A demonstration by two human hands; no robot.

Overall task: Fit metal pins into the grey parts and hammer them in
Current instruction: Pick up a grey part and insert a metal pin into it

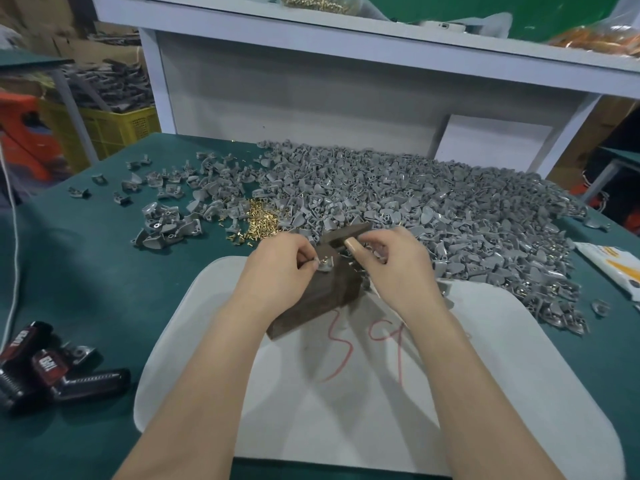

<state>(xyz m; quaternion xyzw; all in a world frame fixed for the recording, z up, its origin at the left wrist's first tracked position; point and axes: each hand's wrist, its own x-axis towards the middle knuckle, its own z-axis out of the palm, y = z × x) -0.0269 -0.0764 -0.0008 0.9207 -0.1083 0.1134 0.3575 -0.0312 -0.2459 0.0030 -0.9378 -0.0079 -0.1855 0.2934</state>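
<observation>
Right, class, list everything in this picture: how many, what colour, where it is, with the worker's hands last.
table: one, green top, fills the foreground
heap of grey parts: one large, grey, back right of the table
loose grey parts: many, grey, scattered back left
metal pins: one small pile, brass, left of the heap
white board: one, white with red marks, front middle
block: one, dark brown, on the white board
grey part: one, grey, on the block
hammer: one, dark head, pale handle, above the block
black tools: a few, black and red, front left
yellow crate: one, yellow, beyond the table's left edge
left hand: one, pinches the grey part
right hand: one, grips the hammer
</observation>
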